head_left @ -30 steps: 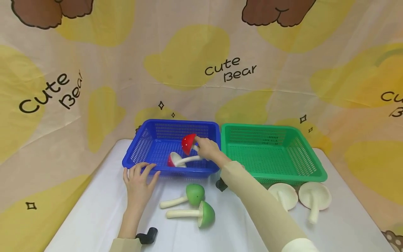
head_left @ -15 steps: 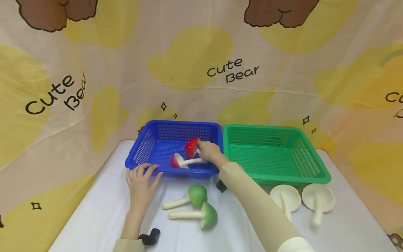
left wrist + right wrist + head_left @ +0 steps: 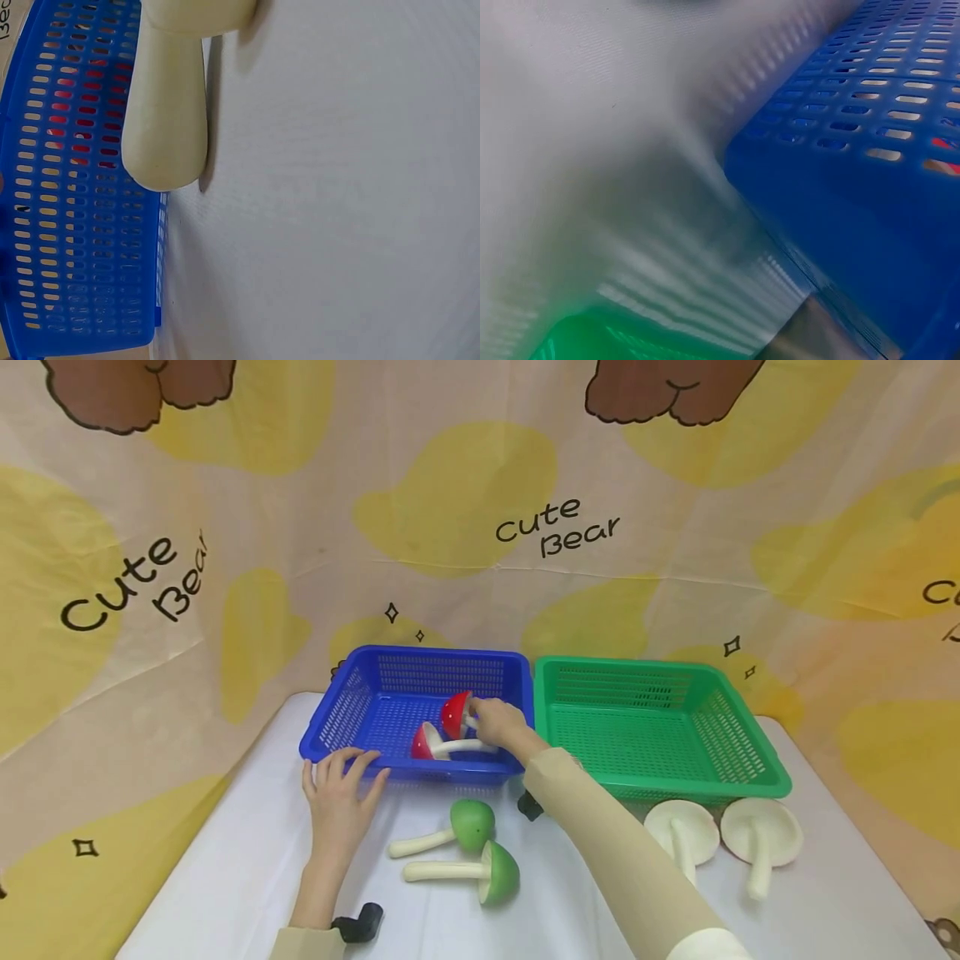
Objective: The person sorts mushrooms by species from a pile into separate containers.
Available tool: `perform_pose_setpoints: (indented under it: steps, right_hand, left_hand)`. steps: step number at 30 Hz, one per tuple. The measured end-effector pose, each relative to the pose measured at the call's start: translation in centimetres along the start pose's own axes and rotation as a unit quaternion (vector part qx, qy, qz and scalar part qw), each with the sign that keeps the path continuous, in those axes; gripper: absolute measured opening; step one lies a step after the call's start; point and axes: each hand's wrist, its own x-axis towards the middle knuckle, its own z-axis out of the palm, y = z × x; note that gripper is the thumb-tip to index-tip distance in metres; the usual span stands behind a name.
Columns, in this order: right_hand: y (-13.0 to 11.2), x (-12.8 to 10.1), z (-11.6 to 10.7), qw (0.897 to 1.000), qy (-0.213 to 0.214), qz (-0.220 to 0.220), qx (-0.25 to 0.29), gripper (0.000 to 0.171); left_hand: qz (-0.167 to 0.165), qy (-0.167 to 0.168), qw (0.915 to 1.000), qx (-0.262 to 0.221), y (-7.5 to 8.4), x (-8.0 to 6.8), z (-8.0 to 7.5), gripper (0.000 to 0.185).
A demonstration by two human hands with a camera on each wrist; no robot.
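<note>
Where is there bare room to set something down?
Bare: the floor of the green basket; the left half of the blue basket; the white tabletop left of the left hand. Crowded: the blue basket's right half, where the right hand holds one red-capped mushroom beside another, and the tabletop before the baskets, with two green-capped mushrooms and two upturned mushrooms.

We have room from above in the left of the blue basket [image 3: 378, 714] and across the green basket [image 3: 622, 735]. Red mushrooms [image 3: 454, 714] and the right hand [image 3: 498, 724] block the blue one's right, the left hand [image 3: 340, 797] its front rim; green mushrooms [image 3: 472, 825] obstruct the tabletop [image 3: 427, 927] in front.
</note>
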Motion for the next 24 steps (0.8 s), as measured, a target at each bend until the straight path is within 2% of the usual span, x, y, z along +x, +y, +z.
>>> perform_pose_setpoints:
  steps: [10, 15, 24]
  right_hand:
    - [0.0, -0.5, -1.3, 0.999, 0.031, -0.022, -0.016, 0.039]
    - [0.0, -1.5, -2.6, 0.998, 0.055, -0.037, -0.008, 0.046]
    - [0.5, -4.3, -4.4, 0.996, 0.076, -0.052, -0.007, 0.046]
  left_hand:
    - [-0.005, -0.007, 1.0000, -0.003, 0.1, -0.1, -0.1, 0.026]
    - [-0.004, -0.003, 1.0000, -0.005, 0.2, -0.1, 0.0, 0.025]
    - [-0.009, -0.009, 0.9999, -0.005, 0.2, -0.1, 0.0, 0.025]
